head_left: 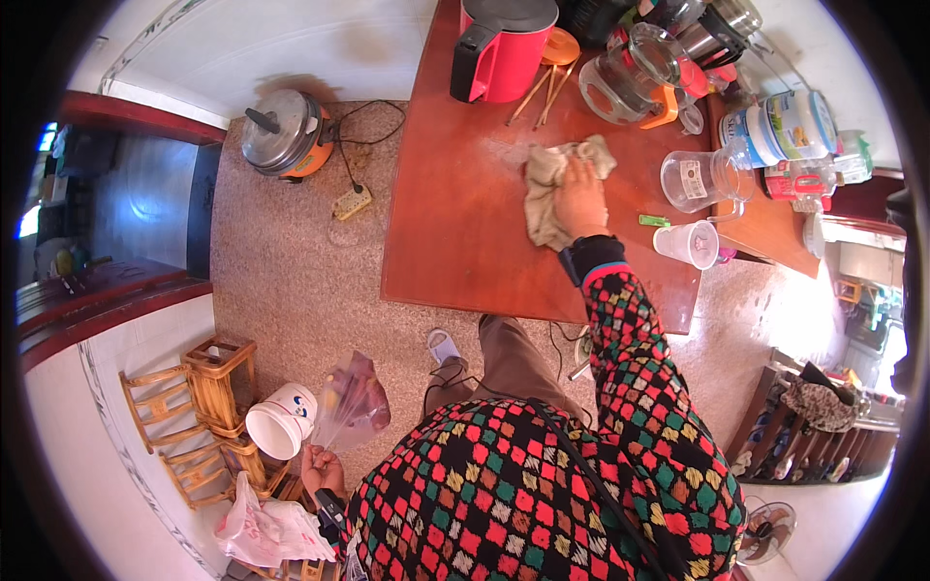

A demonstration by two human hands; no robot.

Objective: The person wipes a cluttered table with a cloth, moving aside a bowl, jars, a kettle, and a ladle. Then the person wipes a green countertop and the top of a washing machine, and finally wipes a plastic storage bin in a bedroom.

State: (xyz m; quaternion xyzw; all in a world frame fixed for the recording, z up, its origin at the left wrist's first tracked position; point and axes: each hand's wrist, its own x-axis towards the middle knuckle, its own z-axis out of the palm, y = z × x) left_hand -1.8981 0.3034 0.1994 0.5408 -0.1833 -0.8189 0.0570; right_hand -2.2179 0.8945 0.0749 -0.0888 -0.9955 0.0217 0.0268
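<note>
My right hand point(580, 197) lies spread on a crumpled beige cloth point(541, 178), pressing it to the reddish-brown wooden table point(465, 218). Away from the table, at the lower left, my left hand point(322, 467) has its fingers curled around the gathered top of a clear plastic bag point(356, 403) with reddish and yellow items inside. A small green object point(654, 220) and a plastic cup point(686, 244) are on the table, right of the cloth. Beyond them lies a glass jug point(697, 180) with a label.
A pink electric kettle point(519, 51), an orange-lidded item with sticks point(559, 47) and a glass pot point(617, 83) stand at the table's far side. An electric cooker point(283, 138) and power strip point(353, 202) are on the floor. Wooden chairs point(211, 392) and a white bucket point(280, 428) are lower left.
</note>
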